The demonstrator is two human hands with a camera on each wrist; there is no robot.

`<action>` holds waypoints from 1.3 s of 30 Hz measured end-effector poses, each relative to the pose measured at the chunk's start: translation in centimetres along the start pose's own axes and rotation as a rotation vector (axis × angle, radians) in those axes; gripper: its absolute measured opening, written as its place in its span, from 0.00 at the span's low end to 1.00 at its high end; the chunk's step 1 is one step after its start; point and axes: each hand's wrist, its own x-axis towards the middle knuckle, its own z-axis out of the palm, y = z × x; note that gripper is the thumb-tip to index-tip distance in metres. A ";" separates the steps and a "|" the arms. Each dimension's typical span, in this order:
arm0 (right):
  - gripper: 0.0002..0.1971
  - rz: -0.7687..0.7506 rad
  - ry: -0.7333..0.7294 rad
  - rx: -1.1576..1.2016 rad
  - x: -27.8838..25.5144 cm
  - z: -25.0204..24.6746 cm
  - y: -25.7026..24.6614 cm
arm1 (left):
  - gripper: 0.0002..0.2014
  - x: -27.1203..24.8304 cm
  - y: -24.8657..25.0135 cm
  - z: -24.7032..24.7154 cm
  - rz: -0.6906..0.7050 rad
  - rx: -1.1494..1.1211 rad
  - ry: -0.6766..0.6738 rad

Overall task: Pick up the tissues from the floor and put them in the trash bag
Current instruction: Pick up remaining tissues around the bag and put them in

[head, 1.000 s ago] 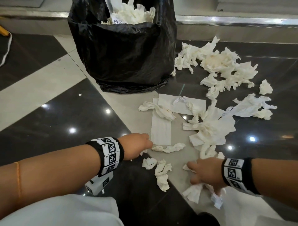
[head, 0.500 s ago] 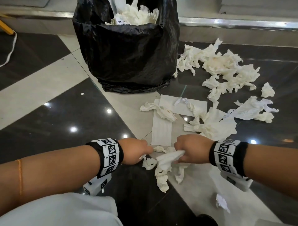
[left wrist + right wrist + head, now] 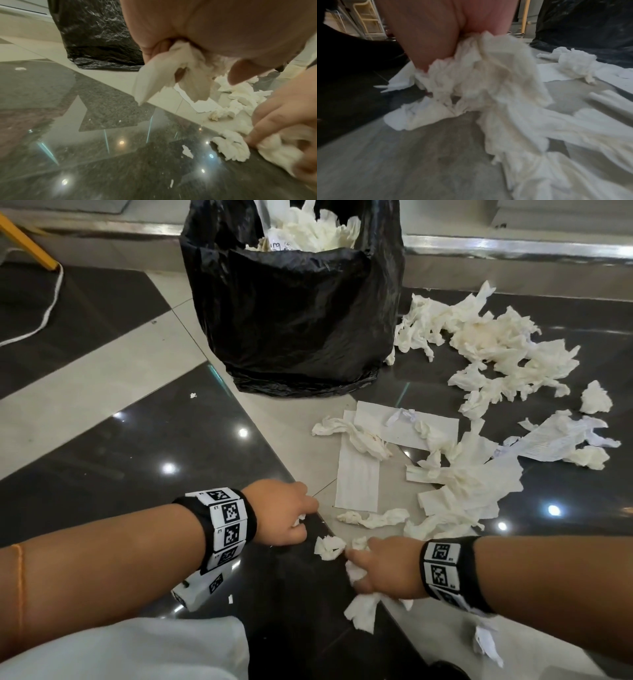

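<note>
My left hand (image 3: 286, 513) is curled around a small torn scrap of white tissue (image 3: 173, 70); from the left wrist view its ends hang out below my fingers, clear of the glossy dark stone floor (image 3: 113, 460). My right hand (image 3: 385, 568) is closed on a crumpled wad of white tissues (image 3: 481, 75), with loose tails of it trailing down onto the pale floor tile beneath. My right forefinger points toward nine o'clock and touches a little crumpled ball of white tissue (image 3: 329, 547) lying on the dark tile between my two hands.

The crinkled black plastic trash bag (image 3: 294, 316) stands at twelve o'clock from my hands, well apart from them, its mouth open and already heaped with white tissues. At one to two o'clock a wide scatter of crumpled white tissues (image 3: 493, 344) covers the floor just beside the bag and on toward me. Two flat rectangular sheets of white paper (image 3: 358, 477) lie between the bag and my hands, with a twisted tissue across them. At ten o'clock, far off, a white cord (image 3: 48, 313) curls on the floor.
</note>
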 end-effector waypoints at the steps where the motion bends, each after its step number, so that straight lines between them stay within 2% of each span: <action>1: 0.19 0.033 0.024 0.018 0.1 -0.4 0.4 | 0.17 -0.1 0.0 0.2 -0.004 0.016 0.011; 5: 0.11 0.091 0.147 0.047 0.0 -2.7 2.5 | 0.20 -0.1 -0.2 0.5 0.003 0.087 -0.014; 8: 0.09 0.176 0.290 0.226 -0.9 -4.5 3.5 | 0.17 0.2 -0.2 0.6 0.008 0.120 -0.026; 10: 0.11 0.201 0.317 0.350 -1.9 -5.3 3.7 | 0.15 0.6 -0.2 0.9 0.022 0.117 -0.026; 14: 0.17 0.154 0.235 0.495 -4.9 -4.8 3.8 | 0.15 1.4 0.2 1.1 0.074 0.092 -0.034; 17: 0.13 0.102 0.162 0.495 -6.7 -2.5 3.6 | 0.18 2.0 1.0 1.6 0.163 0.101 -0.019; 20: 0.08 0.064 0.017 0.316 -8.2 0.7 3.1 | 0.32 2.3 2.2 3.0 0.334 0.143 -0.093; 22: 0.09 0.059 -0.073 0.169 -9.0 3.2 2.6 | 0.36 2.3 2.9 4.0 0.374 0.192 -0.200; 24: 0.14 0.062 -0.166 0.081 -9.4 5.6 2.5 | 0.31 2.5 3.3 4.5 0.344 0.214 -0.276; 26: 0.24 0.066 -0.286 0.078 -9.6 7.6 2.4 | 0.21 2.9 3.4 4.3 0.332 0.215 -0.271; 27: 0.25 0.075 -0.325 0.058 -9.5 8.2 2.5 | 0.18 3.2 3.3 4.0 0.328 0.221 -0.265; 29: 0.16 0.014 -0.241 -0.139 -9.0 9.3 2.7 | 0.14 3.8 3.2 3.4 0.330 0.234 -0.247; 30: 0.16 -0.020 -0.203 -0.180 -8.7 9.8 2.9 | 0.13 4.1 3.2 3.2 0.330 0.233 -0.222; 33: 0.13 0.025 -0.119 -0.072 -8.0 9.8 3.3 | 0.10 4.8 3.3 2.5 0.327 0.210 -0.102; 35: 0.11 0.002 -0.043 -0.142 -7.6 8.4 3.8 | 0.16 5.5 3.5 2.1 0.326 0.181 -0.015; 37: 0.16 0.028 -0.071 -0.101 -7.6 6.9 4.0 | 0.28 6.1 3.7 1.8 0.334 0.144 0.009; 39: 0.21 0.059 -0.127 0.016 -7.5 6.5 4.0 | 0.40 6.5 3.9 1.4 0.361 0.161 -0.027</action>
